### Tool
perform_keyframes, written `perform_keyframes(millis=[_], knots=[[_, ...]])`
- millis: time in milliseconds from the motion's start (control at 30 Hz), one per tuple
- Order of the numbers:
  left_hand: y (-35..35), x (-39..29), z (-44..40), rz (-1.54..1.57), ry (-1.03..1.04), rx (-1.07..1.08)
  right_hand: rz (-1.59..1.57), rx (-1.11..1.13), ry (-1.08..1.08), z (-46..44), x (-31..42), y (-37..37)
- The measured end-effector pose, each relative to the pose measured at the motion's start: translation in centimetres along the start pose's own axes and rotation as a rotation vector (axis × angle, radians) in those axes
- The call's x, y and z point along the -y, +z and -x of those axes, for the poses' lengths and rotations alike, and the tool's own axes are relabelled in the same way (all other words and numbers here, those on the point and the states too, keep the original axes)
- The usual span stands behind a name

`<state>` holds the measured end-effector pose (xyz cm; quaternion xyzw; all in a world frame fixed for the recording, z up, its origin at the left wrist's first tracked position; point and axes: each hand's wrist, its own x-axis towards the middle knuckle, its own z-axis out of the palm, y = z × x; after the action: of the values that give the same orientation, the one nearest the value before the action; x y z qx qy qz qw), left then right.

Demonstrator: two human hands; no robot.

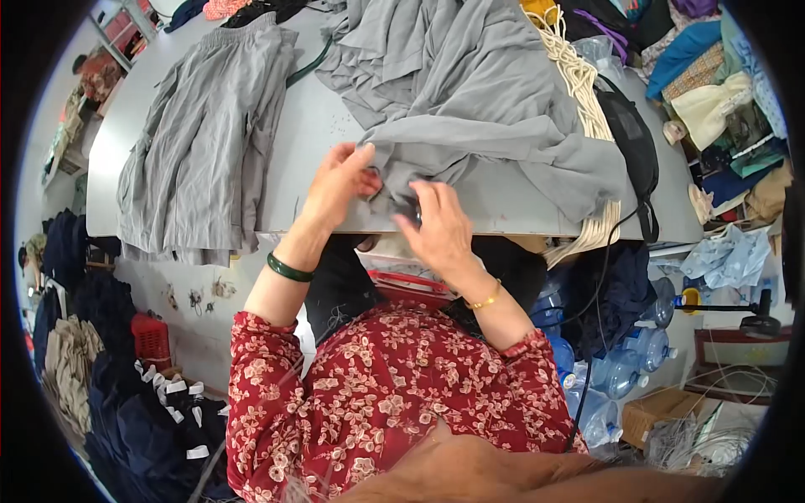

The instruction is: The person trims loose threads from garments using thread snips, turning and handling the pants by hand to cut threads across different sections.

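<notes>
A grey garment (486, 75) lies bunched over the table, its near end close to both hands. My left hand (337, 186), with a dark green bangle at the wrist, is closed on the garment's left edge between thumb and fingers. To its right, my right hand (440, 225) has curled fingers at the fabric's near edge. A small dark thing shows by its thumb and fingertips, too hidden to name. A second pair of grey trousers (214, 126) with a gathered waistband is laid out at the left, apart from both hands.
A bundle of cream cords (579, 71) runs down the right side of the table (323, 109), beside a black bag (629, 151). Piled clothes (713, 101) sit at the far right. Large blue water bottles (616, 373) and a red basket (151, 339) stand below.
</notes>
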<state>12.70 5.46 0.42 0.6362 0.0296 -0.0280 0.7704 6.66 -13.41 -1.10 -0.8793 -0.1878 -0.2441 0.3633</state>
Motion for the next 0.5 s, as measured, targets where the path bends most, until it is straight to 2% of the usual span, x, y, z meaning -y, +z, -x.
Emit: perform_keyframes(millis=[67, 100, 200, 300, 367, 467, 500], knots=[[0.7, -0.1, 1.2, -0.499, 0.498, -0.193, 0.042, 0.001, -0.006, -0.3, -1.0, 0.8], [0.6, -0.7, 2.1, -0.677, 0.644, -0.206, 0.026, 0.018, 0.003, -0.2, -1.9, 0.7], [0.5, -1.8, 3.0, -1.149, 1.007, -0.014, -0.183, 0.001, 0.06, 0.1, -3.6, 0.7], [1.9, -1.6, 2.6, -1.212, 1.099, 0.216, -0.519, 0.017, 0.175, 0.1, -4.0, -0.4], [2.9, -1.8, 2.0, -1.125, 1.158, 0.292, -0.633, 0.122, 0.304, 0.2, -3.5, -2.2], [3.0, -0.5, 1.0, -0.82, 0.924, 0.335, -0.815, 0.163, 0.482, 0.4, -2.7, -4.1], [3.1, -0.4, 0.9, -0.682, 0.692, 0.375, -0.876, 0.158, 0.535, 0.6, -3.1, -4.2]])
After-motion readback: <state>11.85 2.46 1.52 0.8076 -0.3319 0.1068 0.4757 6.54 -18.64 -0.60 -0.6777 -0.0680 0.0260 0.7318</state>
